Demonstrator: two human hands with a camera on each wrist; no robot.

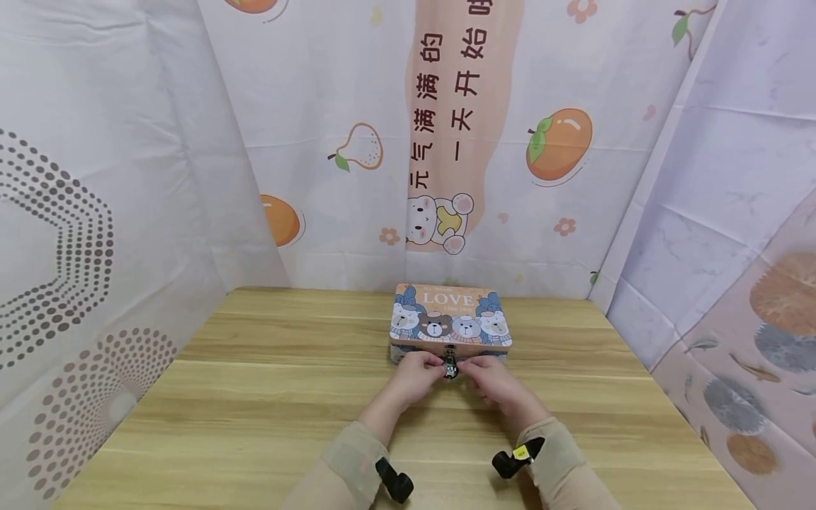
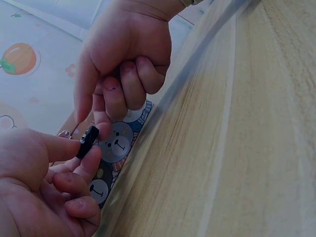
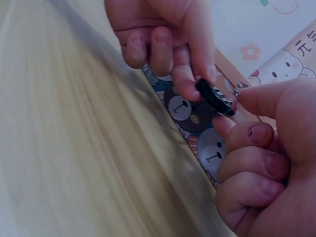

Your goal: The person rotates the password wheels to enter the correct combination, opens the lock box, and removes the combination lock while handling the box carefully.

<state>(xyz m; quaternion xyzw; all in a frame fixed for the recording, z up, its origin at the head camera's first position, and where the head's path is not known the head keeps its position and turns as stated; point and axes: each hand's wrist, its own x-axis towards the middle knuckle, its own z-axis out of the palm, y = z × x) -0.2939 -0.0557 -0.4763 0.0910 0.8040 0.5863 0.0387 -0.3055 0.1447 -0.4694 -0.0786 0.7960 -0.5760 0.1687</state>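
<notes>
A tin box [image 1: 450, 312] with a peach lid, cartoon bears and the word LOVE lies closed towards the back of the table. At the middle of its front is a small metal latch [image 1: 450, 349]. Just below it hangs a small black padlock [image 1: 450, 367]; ridged silver wheels show along its edge in the right wrist view. My left hand [image 1: 416, 379] pinches the padlock between thumb and finger from the left. From the right, my right hand [image 1: 501, 386] pinches its other end with thumb and index finger, remaining fingers curled. Fingers partly hide the shackle.
The wooden table [image 1: 287, 425] extends around the box and both forearms. A printed cloth [image 1: 319, 212] hangs behind the table, close to the box's rear, with further cloth at both sides. Small black cameras [image 1: 395, 482] are strapped to the wrists.
</notes>
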